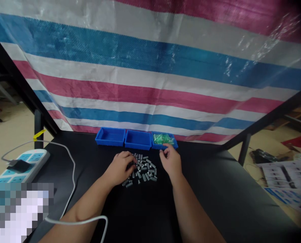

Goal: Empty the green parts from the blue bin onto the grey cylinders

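Evidently, both hands work in the middle of the black table (pixel 211 189), where the loose heap of small grey metallic pieces (pixel 147 170) lies between them, within easy reach of either. The left hand (pixel 121 165) comes in over the heap's left edge with its fingers bent and its thumb held apart below them, a shape that seems suited to picking at small parts. Whether a piece is pinched there cannot be told, since the fingertips are lost among the dark shapes.

The right hand (pixel 171 160) is raised beyond the heap's right side, at the front of the right blue bin (pixel 157 146). Its fingers are loosely bent, with a gap between thumb and forefinger and nothing visible in it; whether it touches the bin cannot be made out. That bin holds shiny green packets (pixel 161 138), perhaps kept there so they do not mix with the grey pieces.

The middle blue bin (pixel 138 146) and the left blue bin (pixel 110 143) complete the row along the back edge, probably set there to leave working space in front. A power strip (pixel 40 157) sits off to the left (its pale cable (pixel 73 172), less tidily, loops near the left forearm).
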### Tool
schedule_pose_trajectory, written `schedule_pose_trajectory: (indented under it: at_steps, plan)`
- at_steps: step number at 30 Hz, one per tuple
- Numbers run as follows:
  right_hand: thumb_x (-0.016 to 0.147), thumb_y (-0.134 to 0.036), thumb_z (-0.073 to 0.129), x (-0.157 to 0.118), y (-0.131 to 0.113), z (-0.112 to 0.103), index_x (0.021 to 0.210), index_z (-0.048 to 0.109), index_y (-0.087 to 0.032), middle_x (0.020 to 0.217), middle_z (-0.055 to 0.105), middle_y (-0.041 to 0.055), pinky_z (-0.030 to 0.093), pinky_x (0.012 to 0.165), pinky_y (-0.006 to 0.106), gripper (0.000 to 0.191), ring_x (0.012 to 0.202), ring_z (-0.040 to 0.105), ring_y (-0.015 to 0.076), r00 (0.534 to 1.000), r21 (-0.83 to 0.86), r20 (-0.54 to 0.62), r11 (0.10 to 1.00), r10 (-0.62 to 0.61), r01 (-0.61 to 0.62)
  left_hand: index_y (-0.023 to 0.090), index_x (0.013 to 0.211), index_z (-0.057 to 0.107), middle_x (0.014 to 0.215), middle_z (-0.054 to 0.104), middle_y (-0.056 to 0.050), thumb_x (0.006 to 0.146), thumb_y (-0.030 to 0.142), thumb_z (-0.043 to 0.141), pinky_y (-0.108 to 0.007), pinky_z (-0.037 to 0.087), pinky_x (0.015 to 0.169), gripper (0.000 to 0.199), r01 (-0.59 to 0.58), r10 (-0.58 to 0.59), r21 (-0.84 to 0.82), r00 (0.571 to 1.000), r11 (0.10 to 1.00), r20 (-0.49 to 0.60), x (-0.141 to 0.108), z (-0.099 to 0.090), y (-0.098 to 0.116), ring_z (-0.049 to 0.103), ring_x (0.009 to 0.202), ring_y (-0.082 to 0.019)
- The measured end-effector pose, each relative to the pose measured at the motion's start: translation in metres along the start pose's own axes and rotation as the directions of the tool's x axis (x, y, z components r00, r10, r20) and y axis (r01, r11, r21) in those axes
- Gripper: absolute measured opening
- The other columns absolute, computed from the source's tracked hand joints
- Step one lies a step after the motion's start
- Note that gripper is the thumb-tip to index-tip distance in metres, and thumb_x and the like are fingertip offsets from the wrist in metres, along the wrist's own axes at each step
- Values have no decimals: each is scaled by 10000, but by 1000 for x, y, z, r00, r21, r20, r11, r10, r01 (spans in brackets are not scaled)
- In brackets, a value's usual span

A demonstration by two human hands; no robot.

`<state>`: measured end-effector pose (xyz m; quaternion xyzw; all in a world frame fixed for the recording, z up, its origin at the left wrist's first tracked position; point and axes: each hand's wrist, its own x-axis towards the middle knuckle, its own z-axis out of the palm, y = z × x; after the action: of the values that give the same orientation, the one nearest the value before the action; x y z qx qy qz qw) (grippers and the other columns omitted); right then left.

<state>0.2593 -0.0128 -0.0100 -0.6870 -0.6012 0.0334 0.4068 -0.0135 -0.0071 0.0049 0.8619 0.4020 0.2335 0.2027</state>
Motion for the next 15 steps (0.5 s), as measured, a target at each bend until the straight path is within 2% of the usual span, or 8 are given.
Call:
schedule_pose_trajectory:
  at_steps: [3, 5, 8, 12, 15]
  plan:
    - [840, -372, 613, 7, 22, -1, 1233, 643, -219, 845, 615, 31, 496, 739, 352, 423, 742, 597, 210, 998, -102, -37, 993, 58, -62, 252, 1045, 693, 1092, 644, -72, 914, 264, 556, -423, 460, 935, 190, 4, -6, -34, 999, 999, -42, 0, -2, -2, 589, 1060, -252]
    - [832, -398, 639, 9, 30, 1, 1182, 660, -239, 841, 610, 36, 496, 744, 367, 385, 757, 597, 222, 996, -150, -40, 985, 80, -85, 244, 1038, 694, 1085, 639, -72, 914, 252, 551, -416, 465, 939, 190, 4, -9, -62, 997, 998, -82, 0, -5, -4, 589, 1048, -245]
    - [833, -437, 660, 10, 34, 4, 1076, 676, -240, 826, 606, 46, 499, 752, 395, 314, 771, 586, 239, 990, -175, -104, 978, 99, -116, 229, 1035, 686, 1062, 633, -74, 923, 245, 538, -414, 466, 956, 187, 0, -21, -124, 985, 992, -173, 0, -8, -4, 584, 1047, -241]
    - [826, -432, 677, 11, 31, -2, 1030, 687, -193, 817, 569, 49, 516, 832, 444, 314, 784, 577, 238, 978, -96, -209, 995, -2, -18, 218, 1056, 656, 1061, 631, -75, 929, 234, 530, -415, 467, 977, 179, -12, -42, -199, 963, 980, -265, 0, -13, -2, 578, 1080, -242]
    - [842, -409, 681, 10, 22, -16, 1047, 676, -194, 921, 561, 64, 531, 860, 440, 297, 825, 581, 224, 958, 24, -279, 997, -68, 77, 220, 1133, 621, 1141, 624, -86, 902, 255, 596, -438, 470, 1020, 235, -40, -50, -274, 948, 961, -313, 0, -12, -1, 576, 1141, -256]
